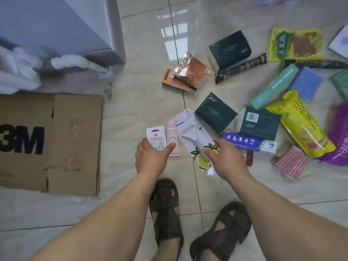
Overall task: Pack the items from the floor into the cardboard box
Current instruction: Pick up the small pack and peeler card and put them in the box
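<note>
Below, a white card pack (pixel 156 137) is pinched by the left hand (pixel 150 157); a carded peeler (pixel 195 140) is gripped by the right hand (pixel 224 157), the cardboard box (pixel 50 144) at nine o'clock.

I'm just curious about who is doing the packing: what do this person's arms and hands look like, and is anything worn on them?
Both forearms are bare, with no sleeves showing. The left hand and right hand wear no gloves; no rings, watch or markings are visible.

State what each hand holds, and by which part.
Left hand grips the small white carded pack by its lower end. Right hand pinches the peeler card at the peeler's handle.
</note>
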